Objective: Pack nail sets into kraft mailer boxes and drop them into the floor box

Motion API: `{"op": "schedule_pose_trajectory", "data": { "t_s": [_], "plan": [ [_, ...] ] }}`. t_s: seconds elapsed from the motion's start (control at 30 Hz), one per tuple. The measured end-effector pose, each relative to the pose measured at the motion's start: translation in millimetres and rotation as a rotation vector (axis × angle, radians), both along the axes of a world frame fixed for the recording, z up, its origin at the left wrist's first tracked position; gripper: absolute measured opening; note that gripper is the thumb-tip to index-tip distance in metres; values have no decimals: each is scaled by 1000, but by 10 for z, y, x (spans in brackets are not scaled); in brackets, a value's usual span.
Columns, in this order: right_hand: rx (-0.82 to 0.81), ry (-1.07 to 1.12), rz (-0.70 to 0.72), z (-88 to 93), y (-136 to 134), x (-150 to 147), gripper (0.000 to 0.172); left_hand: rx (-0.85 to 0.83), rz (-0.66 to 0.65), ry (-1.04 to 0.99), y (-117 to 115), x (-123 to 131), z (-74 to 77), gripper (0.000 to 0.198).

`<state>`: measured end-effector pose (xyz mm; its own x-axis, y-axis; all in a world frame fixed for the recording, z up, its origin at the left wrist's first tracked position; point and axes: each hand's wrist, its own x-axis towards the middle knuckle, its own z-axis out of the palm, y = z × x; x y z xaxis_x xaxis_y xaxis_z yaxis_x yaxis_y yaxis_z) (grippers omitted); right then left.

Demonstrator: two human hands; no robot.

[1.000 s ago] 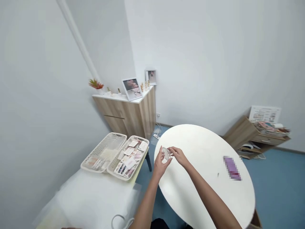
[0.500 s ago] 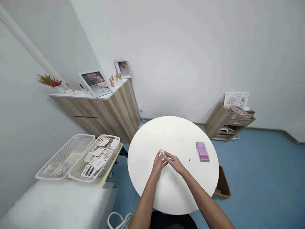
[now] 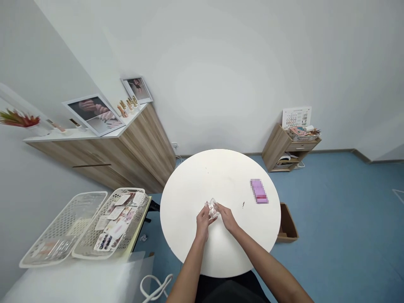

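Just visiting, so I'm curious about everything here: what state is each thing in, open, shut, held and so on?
Small clear item: held by left hand and right hand; open or shut, can't tell
Left basket: open, partly filled
Right basket: open, holding cards
Large cabinet: looks closed
Small cabinet's drawer: looks shut
Brown box: open-topped
Purple item: lying on white table; blurred

"Looking from where?"
"Looking from the wearer's head, over the near side of the round table (image 3: 214, 176)."
"Facing which way?"
"Facing forward and down, reaching the far wall (image 3: 221, 84), catching the cabinet (image 3: 145, 155) at left and floor (image 3: 341, 219) at right."
"Sitting close?"
"Sitting nearer the left hand (image 3: 203, 221) and right hand (image 3: 227, 218) than the wall."
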<state>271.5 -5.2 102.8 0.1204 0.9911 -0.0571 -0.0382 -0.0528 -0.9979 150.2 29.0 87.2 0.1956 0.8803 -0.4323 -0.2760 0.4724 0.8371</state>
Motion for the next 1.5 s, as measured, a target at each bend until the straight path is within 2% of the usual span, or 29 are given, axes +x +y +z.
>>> {"op": "schedule_pose_trajectory", "data": {
  "t_s": [0.07, 0.13, 0.23, 0.37, 0.47, 0.53, 0.7, 0.77, 0.87, 1.0, 1.1, 1.2, 1.27, 1.37, 1.5],
  "plan": [
    [-26, 34, 19, -47, 53, 46, 63, -44, -32, -24, 62, -41, -23, 58],
    [-119, 69, 26, -135, 101, 110, 65, -92, -80, -27, 123, -90, -65, 56],
    [-278, 60, -55, -351, 142, 222, 65, -156, -134, 2, 171, -165, -218, 53],
    [-356, -1, -206, -703, 123, 332, 61, -244, -55, 62, 154, -243, -543, 46],
    [-396, -55, -228, -929, 53, 364, 55, -261, 14, 116, 129, -304, -756, 44],
    [-423, -122, -223, -1051, -12, 379, 51, -241, 19, 150, 115, -353, -845, 45],
    [-418, -452, -224, -1243, -115, 453, 41, -180, 26, 228, 78, -495, -904, 48],
    [-380, -605, -262, -1249, -75, 453, 40, -142, 52, 252, 65, -585, -880, 43],
    [-324, -766, -249, -1164, 108, 324, 43, 20, 90, 368, 57, -818, -776, 35],
    [-190, -814, -95, -946, 502, -174, 44, 306, 215, 597, 65, -1363, -496, 28],
    [-62, -779, 35, -764, 795, -753, 39, 477, 323, 819, 46, -1914, -270, 30],
    [64, -764, 182, -580, 1025, -1410, 36, 563, 440, 1075, -27, -2499, -153, 31],
    [151, -786, 274, -456, 1142, -1851, 35, 566, 483, 1224, -101, -2855, -161, 33],
    [269, -826, 399, -290, 1283, -2474, 35, 547, 455, 1374, -215, -3271, -266, 35],
    [418, -907, 548, -181, 1471, -3182, 34, 575, 352, 1460, -299, -3575, -435, 37]
  ]
}}
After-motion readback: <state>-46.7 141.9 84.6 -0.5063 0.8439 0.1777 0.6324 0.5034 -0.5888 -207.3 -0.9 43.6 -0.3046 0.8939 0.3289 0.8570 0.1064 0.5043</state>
